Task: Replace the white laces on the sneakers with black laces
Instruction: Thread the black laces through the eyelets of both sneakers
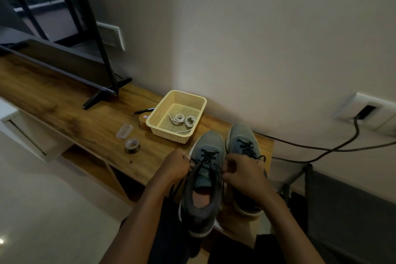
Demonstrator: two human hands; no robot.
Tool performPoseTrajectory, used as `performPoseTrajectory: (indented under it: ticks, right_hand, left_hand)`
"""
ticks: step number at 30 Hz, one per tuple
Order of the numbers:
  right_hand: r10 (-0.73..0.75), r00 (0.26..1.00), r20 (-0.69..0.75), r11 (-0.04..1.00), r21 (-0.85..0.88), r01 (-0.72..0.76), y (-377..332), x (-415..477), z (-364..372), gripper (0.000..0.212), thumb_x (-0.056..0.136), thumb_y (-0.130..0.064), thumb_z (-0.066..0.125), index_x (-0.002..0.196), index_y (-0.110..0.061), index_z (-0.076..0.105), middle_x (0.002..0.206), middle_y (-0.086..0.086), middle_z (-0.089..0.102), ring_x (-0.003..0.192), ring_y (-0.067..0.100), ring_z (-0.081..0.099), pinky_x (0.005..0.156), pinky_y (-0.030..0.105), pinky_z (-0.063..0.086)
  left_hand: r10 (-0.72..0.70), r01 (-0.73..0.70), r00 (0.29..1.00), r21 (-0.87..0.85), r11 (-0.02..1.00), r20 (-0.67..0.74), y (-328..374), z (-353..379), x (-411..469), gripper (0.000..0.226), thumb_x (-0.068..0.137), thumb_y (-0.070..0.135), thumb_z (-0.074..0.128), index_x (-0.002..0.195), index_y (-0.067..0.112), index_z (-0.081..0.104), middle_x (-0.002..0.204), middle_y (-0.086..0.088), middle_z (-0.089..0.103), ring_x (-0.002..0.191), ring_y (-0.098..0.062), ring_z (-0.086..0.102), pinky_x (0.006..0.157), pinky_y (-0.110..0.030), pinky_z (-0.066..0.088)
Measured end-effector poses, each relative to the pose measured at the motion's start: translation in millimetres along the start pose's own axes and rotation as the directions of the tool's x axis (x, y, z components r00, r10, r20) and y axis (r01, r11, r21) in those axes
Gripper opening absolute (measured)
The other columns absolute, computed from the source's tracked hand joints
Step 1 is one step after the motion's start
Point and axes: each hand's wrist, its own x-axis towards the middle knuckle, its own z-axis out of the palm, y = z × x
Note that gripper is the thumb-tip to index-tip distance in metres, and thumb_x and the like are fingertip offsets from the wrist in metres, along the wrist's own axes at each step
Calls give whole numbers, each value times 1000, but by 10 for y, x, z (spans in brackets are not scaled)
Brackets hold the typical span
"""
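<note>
Table: wooden surface [90,122], both sneakers at its right end, toes to the wall.
Left sneaker [209,146]: heel over the near edge, long axis straight away from me, between my hands.
Right sneaker [241,135]: just beside it, already laced black.
Basket [169,134]: back edge, white laces [182,120] coiled inside.
Left hand [176,166]: pinching the black lace [207,155] at the shoe's left.
Right hand [244,170]: pinching its other end; both equally near.
</note>
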Motion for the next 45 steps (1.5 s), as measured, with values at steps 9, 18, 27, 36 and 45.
performPoseTrajectory:
  ticks: [9,18,27,36,45]
  right_hand:
    - [-96,924,-370,975,-221,13,-38,186,297,18,83,-24,66,74,-21,52,84,-5,47,85,14,34,79,33,24]
    - [-44,968,-245,957,-290,-30,-38,128,301,29,86,-50,55,85,-24,67,105,-9,42,100,17,28,78,32,15]
    - [-59,966,-250,943,-332,-28,-29,94,340,18,83,-34,58,87,-19,67,127,-7,47,125,25,25,100,39,10]
    - [-17,960,-280,960,-274,-63,23,106,365,14,79,-32,63,79,-20,69,142,-8,43,137,27,12,106,45,6]
    - [-5,957,-290,952,-295,-85,18,76,365,17,82,-36,61,81,-21,70,143,-8,42,138,26,13,107,45,1]
  left_hand:
    - [-111,63,987,-348,935,-119,80,-53,-30,13,101,13,29,110,7,37,71,-16,67,63,-25,69,70,-39,58]
    - [158,-145,987,272,951,-28,-61,-46,-11,25,84,32,63,67,51,59,105,14,67,113,-15,54,103,-47,35]
    - [87,-25,938,186,982,-336,85,-24,-40,14,97,30,48,90,25,59,126,0,50,122,-25,38,103,-42,25]
    - [215,-122,919,278,953,-331,91,-70,-116,16,88,25,60,98,38,62,133,10,46,131,-22,25,104,-43,21]
    - [166,-62,974,523,850,-154,114,56,-144,13,97,34,49,92,31,60,127,10,47,127,-20,31,105,-43,17]
